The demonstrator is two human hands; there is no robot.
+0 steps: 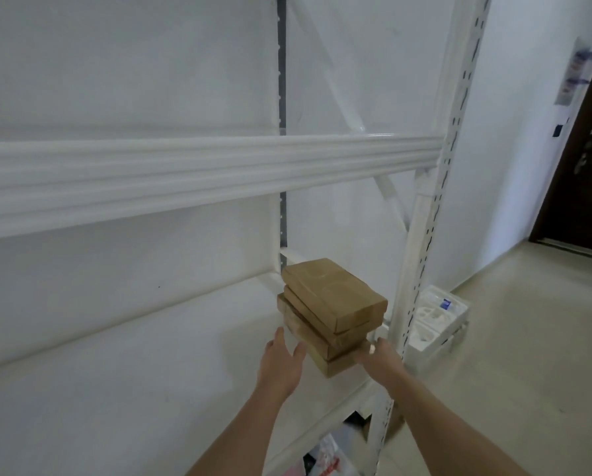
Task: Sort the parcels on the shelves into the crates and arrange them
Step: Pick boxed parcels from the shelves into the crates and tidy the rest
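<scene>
A stack of several brown cardboard parcels [332, 304] stands at the right end of the white shelf board [150, 389], each parcel a little askew on the one below. My left hand [282, 362] is just left of the stack's base, fingers spread, close to its side with nothing in it. My right hand [380, 359] rests against the stack's lower right corner, fingers on the bottom parcels; how firm the hold is cannot be told. No crate is in view.
The white rack upright [421, 235] stands right of the stack, a thick white beam [184, 180] crosses above. A white foam packing piece [435, 317] lies on the floor beside the rack. Bagged items [325, 455] sit on the level below. A dark door [583, 166] is far right.
</scene>
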